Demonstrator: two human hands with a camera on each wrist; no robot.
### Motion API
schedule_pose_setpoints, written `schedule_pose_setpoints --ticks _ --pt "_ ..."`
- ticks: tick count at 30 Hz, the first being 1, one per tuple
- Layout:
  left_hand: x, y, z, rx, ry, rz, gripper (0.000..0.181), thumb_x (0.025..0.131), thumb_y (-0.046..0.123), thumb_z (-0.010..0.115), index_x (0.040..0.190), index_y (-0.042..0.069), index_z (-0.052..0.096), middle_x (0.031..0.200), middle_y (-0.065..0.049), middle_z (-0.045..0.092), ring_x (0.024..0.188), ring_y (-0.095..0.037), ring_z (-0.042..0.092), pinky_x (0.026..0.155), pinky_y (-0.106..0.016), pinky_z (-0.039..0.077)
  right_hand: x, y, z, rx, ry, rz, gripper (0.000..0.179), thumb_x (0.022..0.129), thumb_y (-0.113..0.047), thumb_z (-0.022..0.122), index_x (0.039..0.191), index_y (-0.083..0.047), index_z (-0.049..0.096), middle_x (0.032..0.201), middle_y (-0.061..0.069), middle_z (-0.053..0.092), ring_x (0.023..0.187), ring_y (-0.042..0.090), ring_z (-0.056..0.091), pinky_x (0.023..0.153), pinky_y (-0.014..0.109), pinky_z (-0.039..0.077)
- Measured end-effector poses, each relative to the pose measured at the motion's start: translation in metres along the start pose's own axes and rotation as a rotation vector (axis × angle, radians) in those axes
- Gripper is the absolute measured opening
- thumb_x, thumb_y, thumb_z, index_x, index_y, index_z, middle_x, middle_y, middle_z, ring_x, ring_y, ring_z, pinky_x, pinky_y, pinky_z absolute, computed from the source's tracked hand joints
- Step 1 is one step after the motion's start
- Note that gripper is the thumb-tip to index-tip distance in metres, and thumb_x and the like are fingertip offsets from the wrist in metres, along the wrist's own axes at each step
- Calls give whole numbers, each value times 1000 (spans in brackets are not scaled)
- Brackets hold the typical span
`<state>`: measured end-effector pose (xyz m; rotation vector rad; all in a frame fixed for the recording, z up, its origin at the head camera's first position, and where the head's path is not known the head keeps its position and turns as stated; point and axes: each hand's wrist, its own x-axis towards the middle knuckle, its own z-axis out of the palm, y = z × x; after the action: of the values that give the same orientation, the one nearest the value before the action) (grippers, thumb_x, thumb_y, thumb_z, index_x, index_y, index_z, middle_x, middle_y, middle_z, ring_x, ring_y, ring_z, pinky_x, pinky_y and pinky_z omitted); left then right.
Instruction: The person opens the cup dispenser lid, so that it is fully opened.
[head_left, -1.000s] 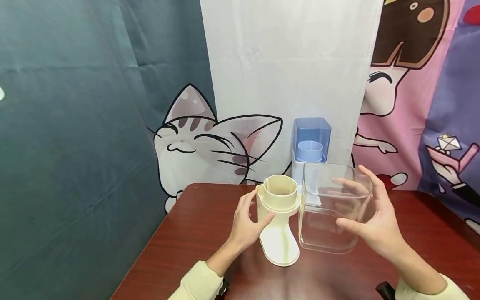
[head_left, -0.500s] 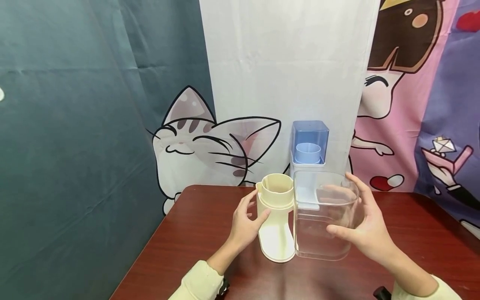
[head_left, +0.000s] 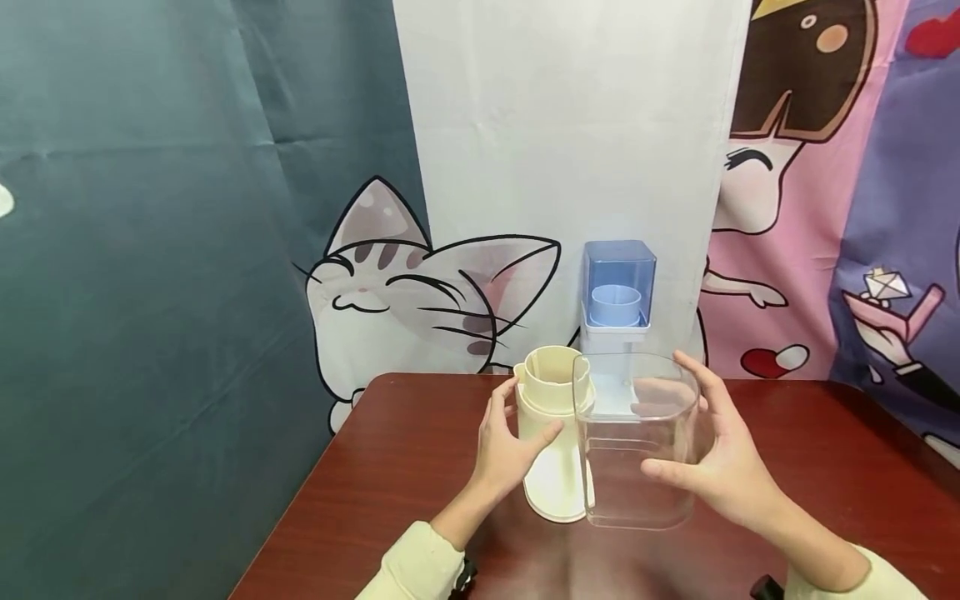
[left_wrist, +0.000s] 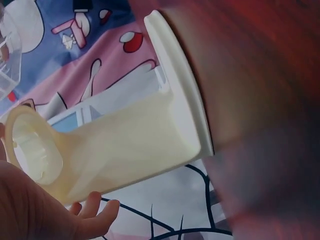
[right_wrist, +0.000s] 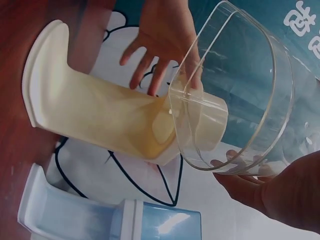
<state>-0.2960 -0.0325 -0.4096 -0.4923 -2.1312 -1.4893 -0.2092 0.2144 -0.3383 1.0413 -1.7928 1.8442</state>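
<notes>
A cream dispenser stand (head_left: 553, 479) stands upright on the table, with a round collar (head_left: 551, 396) on top and a long flat foot in front. My left hand (head_left: 504, 454) holds it near the collar from the left, thumb across the front and fingers along the side. My right hand (head_left: 723, 467) grips a clear box-shaped cover (head_left: 637, 479) by its right side, thumb in front and fingers behind. In the right wrist view the cover (right_wrist: 250, 85) has its open rim towards the collar, tilted and overlapping it; whether they touch I cannot tell.
Behind the cover stands a similar blue and white dispenser (head_left: 618, 283), its blue see-through cover on top. The dark red table (head_left: 375, 500) ends at a patterned cloth backdrop (head_left: 480, 167), with its left edge sloping down towards me.
My right hand has carried the clear cover left and slightly down, so it now overlaps the stand in the head view. My left hand stays at the collar, its thumb shifted a little right.
</notes>
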Motion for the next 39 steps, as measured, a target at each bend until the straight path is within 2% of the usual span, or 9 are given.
schedule_pose_setpoints --ticks 3,8,10,13,17,20,26,30,39 --pt "3 0 -3 27 -4 -17 80 76 49 81 143 23 46 138 0 51 115 -26 58 96 -50 46 -2 3 1 12 -23 -12 120 61 33 69 157 -9 11 139 7 46 110 14 64 80 30 57" --pt "11 -2 -3 68 -8 -28 81 76 51 80 143 21 48 137 -3 51 117 -27 56 98 -49 46 -2 12 4 90 -109 -42 112 65 34 65 154 -1 6 142 12 49 110 21 66 80 38 58" --pt "15 -3 -3 72 -7 -31 80 76 52 80 143 22 48 137 -3 51 117 -27 56 98 -48 46 -2 15 6 64 -106 -38 109 65 33 66 152 3 7 142 14 49 109 22 66 78 39 58" --pt "20 -5 -3 86 -10 -47 79 77 53 79 143 24 48 136 -3 51 116 -27 56 96 -47 46 -4 20 9 -18 -70 14 108 65 29 70 151 2 11 140 12 50 106 21 67 75 41 58" --pt "23 -7 -4 131 -19 -78 79 76 55 78 143 27 48 129 -2 52 110 -25 57 88 -42 47 -8 24 11 -144 -20 77 108 65 22 77 151 -3 17 137 6 53 107 16 64 78 34 58" --pt "25 -7 -5 198 -20 -88 78 76 60 76 142 31 48 127 0 53 110 -23 56 85 -43 46 -10 26 12 -209 10 82 107 64 19 79 151 -4 22 134 6 54 106 13 62 79 27 56" --pt "31 -9 -7 291 -13 -102 76 76 66 72 142 36 48 130 -1 54 119 -22 53 90 -53 42 -12 30 16 -156 -29 80 105 66 20 79 150 -2 19 133 2 54 106 13 65 79 31 57" --pt "36 -14 -5 316 -13 -114 76 77 66 70 143 37 46 131 -1 53 121 -22 51 92 -53 40 -14 36 18 -98 -54 88 105 67 21 77 149 0 16 134 0 53 108 14 65 81 34 57" --pt "49 -22 2 359 -44 -134 82 77 74 64 147 38 41 134 -2 50 121 -24 49 89 -50 39 -19 45 19 -33 -51 41 102 66 25 74 148 2 18 133 3 54 105 17 66 78 34 58"
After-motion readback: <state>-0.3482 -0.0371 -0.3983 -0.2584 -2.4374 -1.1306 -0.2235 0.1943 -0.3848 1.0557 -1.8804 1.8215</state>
